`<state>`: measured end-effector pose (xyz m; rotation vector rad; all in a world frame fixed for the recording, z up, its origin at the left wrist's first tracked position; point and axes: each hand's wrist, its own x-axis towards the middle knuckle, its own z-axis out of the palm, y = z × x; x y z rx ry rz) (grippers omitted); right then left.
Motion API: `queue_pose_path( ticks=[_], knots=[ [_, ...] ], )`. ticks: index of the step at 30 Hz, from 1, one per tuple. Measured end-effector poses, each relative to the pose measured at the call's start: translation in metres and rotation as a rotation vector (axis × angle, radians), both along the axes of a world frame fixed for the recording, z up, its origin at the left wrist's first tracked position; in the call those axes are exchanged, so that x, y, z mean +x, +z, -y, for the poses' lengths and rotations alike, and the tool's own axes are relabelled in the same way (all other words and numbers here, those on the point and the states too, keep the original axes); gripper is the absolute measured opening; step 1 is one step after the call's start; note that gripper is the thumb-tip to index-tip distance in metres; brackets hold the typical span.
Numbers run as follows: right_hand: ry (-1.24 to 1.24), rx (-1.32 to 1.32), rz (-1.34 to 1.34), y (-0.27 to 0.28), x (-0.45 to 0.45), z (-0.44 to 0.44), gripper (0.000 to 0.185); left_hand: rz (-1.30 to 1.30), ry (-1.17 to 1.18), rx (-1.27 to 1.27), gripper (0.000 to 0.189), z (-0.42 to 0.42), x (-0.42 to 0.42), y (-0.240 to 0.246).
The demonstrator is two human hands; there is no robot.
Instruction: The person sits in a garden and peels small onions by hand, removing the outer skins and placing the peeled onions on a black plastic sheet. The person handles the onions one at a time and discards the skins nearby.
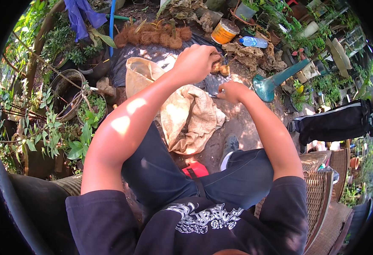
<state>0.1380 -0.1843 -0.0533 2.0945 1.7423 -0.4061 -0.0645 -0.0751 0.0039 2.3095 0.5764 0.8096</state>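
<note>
My left hand (199,62) reaches across above the black plastic sheet (122,68), its fingers curled onto a brown, bulb-like clump (216,67). A similar round, tan piece (225,70) shows just beside the fingertips. My right hand (233,91) is lower and to the right, with its fingers bent; whether anything is in them is hidden. Between my forearms lies a crumpled beige woven sack (189,119). A translucent tan bag (138,73) stands gaping behind my left forearm. Brown coconut-fibre clumps (151,35) form a row at the sheet's far edge.
An orange tub (224,31) and a water bottle (253,42) stand among rough rocks (244,54). A green flared object (269,84) is right. Potted plants (92,108) crowd the left. A red object (196,169) lies between my legs. Another person's legs (333,121) and wicker chairs (317,188) are right.
</note>
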Motion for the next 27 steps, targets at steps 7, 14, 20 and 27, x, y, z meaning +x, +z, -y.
queue_pose_path(
  ticks=[7, 14, 20, 27],
  knots=[
    [-0.064, -0.005, -0.087, -0.058, 0.013, -0.038, 0.03, 0.052, -0.003, 0.037, 0.025, -0.004, 0.008, -0.003],
    [-0.494, 0.208, -0.673, -0.208, 0.035, -0.022, 0.031, -0.154, 0.066, -0.351, 0.04, -0.002, 0.012, 0.004],
    [-0.775, 0.492, -0.739, -0.332, 0.007, 0.036, 0.032, -0.065, 0.027, -0.135, 0.041, -0.022, 0.02, -0.023],
    [-0.943, 0.903, -1.163, -0.257, -0.052, -0.074, 0.026, 0.021, 0.315, -0.01, 0.036, -0.06, -0.008, 0.006]
  ],
)
